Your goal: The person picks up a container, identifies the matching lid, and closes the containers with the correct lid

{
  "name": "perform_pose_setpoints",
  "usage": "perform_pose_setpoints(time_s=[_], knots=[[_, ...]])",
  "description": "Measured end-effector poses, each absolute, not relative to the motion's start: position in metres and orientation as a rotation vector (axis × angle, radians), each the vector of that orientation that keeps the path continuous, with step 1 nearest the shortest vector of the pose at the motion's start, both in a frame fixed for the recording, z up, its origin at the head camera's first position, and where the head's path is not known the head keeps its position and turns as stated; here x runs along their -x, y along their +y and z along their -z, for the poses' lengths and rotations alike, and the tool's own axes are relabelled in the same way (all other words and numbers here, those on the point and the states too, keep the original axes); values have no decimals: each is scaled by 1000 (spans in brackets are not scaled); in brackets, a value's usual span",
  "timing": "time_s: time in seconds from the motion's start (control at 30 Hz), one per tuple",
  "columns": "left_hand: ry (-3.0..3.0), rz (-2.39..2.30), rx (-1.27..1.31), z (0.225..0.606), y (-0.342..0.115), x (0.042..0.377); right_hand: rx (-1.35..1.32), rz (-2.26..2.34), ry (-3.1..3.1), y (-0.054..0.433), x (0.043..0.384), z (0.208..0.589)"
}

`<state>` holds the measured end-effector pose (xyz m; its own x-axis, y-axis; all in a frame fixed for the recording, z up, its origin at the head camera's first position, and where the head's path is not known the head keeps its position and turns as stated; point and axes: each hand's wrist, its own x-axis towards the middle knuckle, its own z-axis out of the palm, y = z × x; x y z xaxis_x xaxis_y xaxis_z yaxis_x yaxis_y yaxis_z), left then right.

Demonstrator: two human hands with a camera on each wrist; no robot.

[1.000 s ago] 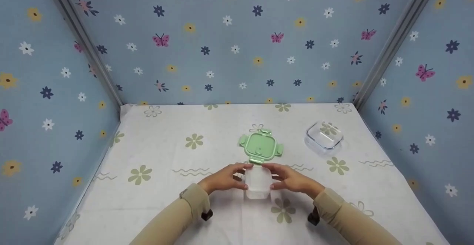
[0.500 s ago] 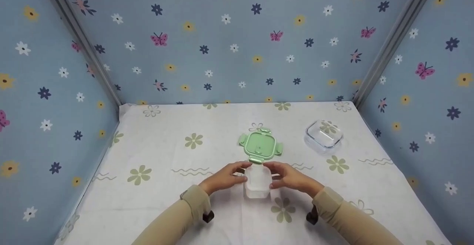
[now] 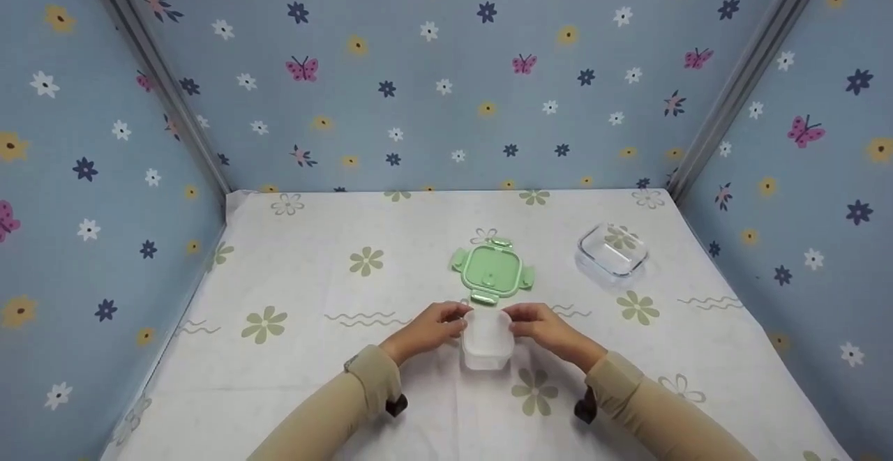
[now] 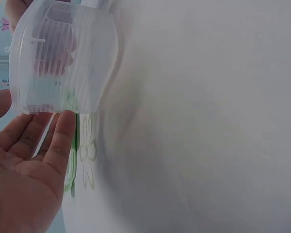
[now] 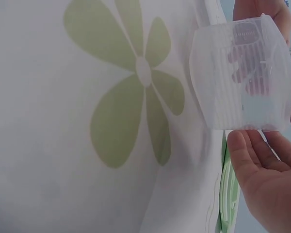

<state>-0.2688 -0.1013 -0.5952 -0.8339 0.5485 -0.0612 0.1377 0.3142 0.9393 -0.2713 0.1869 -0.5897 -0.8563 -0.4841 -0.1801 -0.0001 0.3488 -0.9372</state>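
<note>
A small translucent plastic container [image 3: 486,341] with ribbed walls is between my two hands in the head view. My left hand [image 3: 427,330] holds its left side, with the thumb near the upper rim. On the opposite side my right hand [image 3: 551,332] holds it, thumb also near the rim. Fingertips [image 4: 64,121] of the left hand meet the wall in the left wrist view. In the right wrist view the right fingertips [image 5: 236,138] lie against it too. Just beyond lies a green snap-on lid [image 3: 492,271] with clips folded outward. I cannot tell whether the container touches the table.
A clear square glass container [image 3: 612,252] stands at the back right of the table. The white flower-print tablecloth [image 3: 293,349] covers the table. Blue patterned walls [image 3: 446,63] stand at the back and both sides.
Both thumbs have shifted from the container's sides to higher up near its rim. The container has barely moved; the green lid and glass container stay in place.
</note>
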Motion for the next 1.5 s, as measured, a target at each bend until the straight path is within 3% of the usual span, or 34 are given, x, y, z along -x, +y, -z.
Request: perform_pose_setpoints(time_s=[0.5,0.63,0.8,1.07,1.5], knots=[[2289,-1588,-399,591,-76,264,242,1607,2389,163,257,585],[2491,-1590,-401,612,-65,272,129,1600,2546,150,256,588],[2588,-1541,-266,597,-49,265,50,1564,2660,137,256,591],[2708,-1381,-112,590,-34,262,16,1529,2729,126,257,596],[2769,-1400,-82,601,-35,263,-9,1462,2731,123,258,596]])
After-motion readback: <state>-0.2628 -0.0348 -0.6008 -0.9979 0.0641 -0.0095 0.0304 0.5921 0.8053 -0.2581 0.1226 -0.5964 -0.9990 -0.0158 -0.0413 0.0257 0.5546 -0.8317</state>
